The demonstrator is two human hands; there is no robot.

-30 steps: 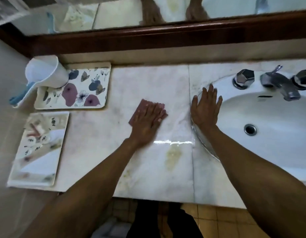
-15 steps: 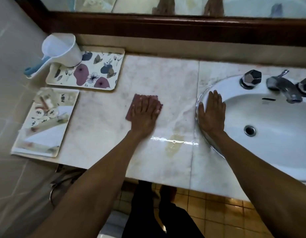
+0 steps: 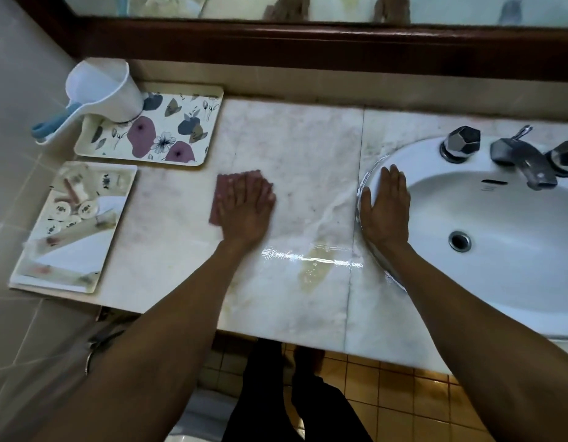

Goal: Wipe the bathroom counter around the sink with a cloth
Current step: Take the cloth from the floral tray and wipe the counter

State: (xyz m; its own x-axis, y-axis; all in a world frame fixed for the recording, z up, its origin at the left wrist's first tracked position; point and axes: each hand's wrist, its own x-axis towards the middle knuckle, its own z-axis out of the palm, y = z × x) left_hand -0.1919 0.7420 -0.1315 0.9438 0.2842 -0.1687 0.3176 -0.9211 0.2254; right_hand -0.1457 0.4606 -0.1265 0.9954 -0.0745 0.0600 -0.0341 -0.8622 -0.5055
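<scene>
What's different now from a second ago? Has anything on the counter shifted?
The left hand has slid the reddish cloth leftward across the counter, away from the sink and toward the trays. The camera view shifted too. The right hand stays flat on the sink rim; the floral tray and white scoop haven't moved.

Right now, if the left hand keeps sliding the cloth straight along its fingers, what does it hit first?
The left hand points toward the back wall. Bare counter lies ahead, so it likely meets the backsplash ledge first. The floral tray sits off to the left of that line.
</scene>
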